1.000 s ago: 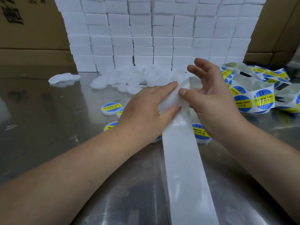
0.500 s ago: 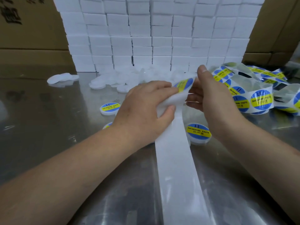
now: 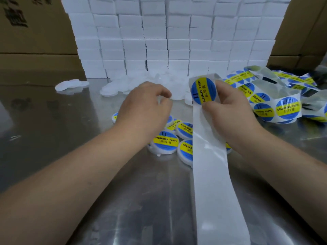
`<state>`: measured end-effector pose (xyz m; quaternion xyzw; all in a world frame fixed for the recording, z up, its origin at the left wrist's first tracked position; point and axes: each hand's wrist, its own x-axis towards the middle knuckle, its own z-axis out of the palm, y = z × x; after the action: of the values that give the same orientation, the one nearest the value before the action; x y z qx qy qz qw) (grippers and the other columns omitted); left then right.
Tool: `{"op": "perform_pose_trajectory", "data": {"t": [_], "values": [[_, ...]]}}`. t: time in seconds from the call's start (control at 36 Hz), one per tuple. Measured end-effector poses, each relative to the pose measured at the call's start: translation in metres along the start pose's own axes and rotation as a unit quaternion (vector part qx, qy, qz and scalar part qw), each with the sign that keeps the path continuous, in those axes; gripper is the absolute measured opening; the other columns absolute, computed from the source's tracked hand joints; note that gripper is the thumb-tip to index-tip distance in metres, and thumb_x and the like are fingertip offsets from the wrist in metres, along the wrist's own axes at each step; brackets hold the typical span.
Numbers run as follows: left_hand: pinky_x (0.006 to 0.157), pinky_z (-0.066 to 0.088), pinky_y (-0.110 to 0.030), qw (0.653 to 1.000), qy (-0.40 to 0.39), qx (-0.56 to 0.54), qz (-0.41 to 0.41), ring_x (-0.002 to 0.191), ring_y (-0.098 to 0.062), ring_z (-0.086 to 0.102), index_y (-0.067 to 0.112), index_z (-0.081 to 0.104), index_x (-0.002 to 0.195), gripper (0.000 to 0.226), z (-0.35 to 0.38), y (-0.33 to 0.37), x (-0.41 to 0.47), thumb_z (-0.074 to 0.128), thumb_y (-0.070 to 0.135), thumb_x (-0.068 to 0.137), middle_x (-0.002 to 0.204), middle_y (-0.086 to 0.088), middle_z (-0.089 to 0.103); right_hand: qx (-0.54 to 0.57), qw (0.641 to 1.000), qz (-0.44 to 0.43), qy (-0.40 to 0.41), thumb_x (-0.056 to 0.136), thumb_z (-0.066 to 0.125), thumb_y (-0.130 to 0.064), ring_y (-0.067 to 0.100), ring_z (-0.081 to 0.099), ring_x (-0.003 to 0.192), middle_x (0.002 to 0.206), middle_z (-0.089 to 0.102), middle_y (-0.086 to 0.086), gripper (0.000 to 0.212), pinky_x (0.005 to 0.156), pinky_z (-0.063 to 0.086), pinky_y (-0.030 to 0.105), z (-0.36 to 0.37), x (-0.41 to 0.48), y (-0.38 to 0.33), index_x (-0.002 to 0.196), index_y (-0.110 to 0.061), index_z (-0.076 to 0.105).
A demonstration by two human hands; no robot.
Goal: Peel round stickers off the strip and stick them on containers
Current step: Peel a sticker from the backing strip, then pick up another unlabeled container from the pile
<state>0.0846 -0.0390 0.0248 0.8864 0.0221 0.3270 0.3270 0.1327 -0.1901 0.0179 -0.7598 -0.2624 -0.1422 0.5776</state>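
Labelled containers, round, white and shallow, lie in a cluster on the steel counter under both wrists. Each carries a blue-and-yellow "SOLDERING PASTE" label on top; their contents are hidden. Unlabelled white containers are heaped farther back, at the foot of a wall of white boxes.

The left hand hovers palm down between the two groups, its grip loosely spread, forefinger and thumb curved and apart. The right hand is raised beside it and pinches the sticker strip. The thumb presses the lower edge of a round sticker at the strip's bend. The bare backing runs down toward the viewer. The strip's unpeeled remainder lies in loops at right.
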Motion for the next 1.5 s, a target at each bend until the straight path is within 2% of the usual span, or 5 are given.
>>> {"op": "perform_pose_trajectory", "data": {"t": [0.78, 1.0, 1.19, 1.33, 1.5], "values": [[0.075, 0.036, -0.033, 0.818, -0.243, 0.518, 0.065, 0.096, -0.027, 0.050, 0.015, 0.060, 0.105, 0.021, 0.040, -0.082, 0.127, 0.049, 0.019, 0.088, 0.113, -0.008, 0.055, -0.041, 0.998, -0.043, -0.036, 0.077, 0.044, 0.004, -0.006, 0.055, 0.089, 0.093, 0.063, -0.023, 0.051, 0.070, 0.038, 0.000, 0.000, 0.000, 0.004, 0.106, -0.036, 0.057], [0.056, 0.038, -0.026, 0.985, -0.109, 0.066, -0.116, 0.067, -0.022, 0.044, 0.007, 0.055, 0.077, 0.016, 0.028, -0.042, 0.120, 0.053, 0.022, 0.081, 0.078, -0.008, 0.051, -0.063, 0.997, -0.044, -0.016, 0.075, 0.044, 0.003, 0.011, 0.054, 0.081, 0.089, 0.064, -0.005, 0.038, 0.066, 0.041, 0.011, 0.000, 0.001, 0.004, 0.093, -0.028, 0.057], [0.061, 0.049, -0.025, 0.887, -0.063, -0.387, -0.244, 0.069, -0.022, 0.055, 0.015, 0.051, 0.073, 0.011, 0.004, 0.007, 0.070, 0.047, 0.015, 0.083, 0.075, -0.001, 0.057, -0.069, 0.997, -0.029, 0.009, 0.075, 0.045, 0.000, 0.012, 0.056, 0.082, 0.089, 0.063, -0.004, 0.033, 0.067, 0.044, 0.018, 0.001, 0.002, 0.005, 0.096, -0.020, 0.059], [0.055, 0.036, -0.023, 0.847, -0.015, -0.451, -0.282, 0.063, -0.022, 0.048, 0.016, 0.044, 0.078, 0.014, -0.005, 0.031, 0.037, 0.034, 0.018, 0.087, 0.078, -0.005, 0.060, -0.062, 0.997, -0.032, 0.014, 0.074, 0.048, -0.001, 0.001, 0.056, 0.082, 0.089, 0.063, -0.015, 0.032, 0.062, 0.041, 0.007, 0.002, 0.002, 0.003, 0.089, -0.028, 0.059], [0.071, 0.045, -0.034, 0.982, 0.023, -0.184, -0.048, 0.073, -0.015, 0.050, 0.022, 0.056, 0.076, 0.018, 0.022, 0.025, 0.003, 0.052, 0.037, 0.086, 0.074, 0.006, 0.058, -0.066, 0.997, -0.031, 0.006, 0.074, 0.049, 0.000, 0.020, 0.057, 0.081, 0.086, 0.064, 0.010, 0.024, 0.069, 0.047, 0.031, 0.002, -0.001, -0.001, 0.091, -0.008, 0.063]]}}
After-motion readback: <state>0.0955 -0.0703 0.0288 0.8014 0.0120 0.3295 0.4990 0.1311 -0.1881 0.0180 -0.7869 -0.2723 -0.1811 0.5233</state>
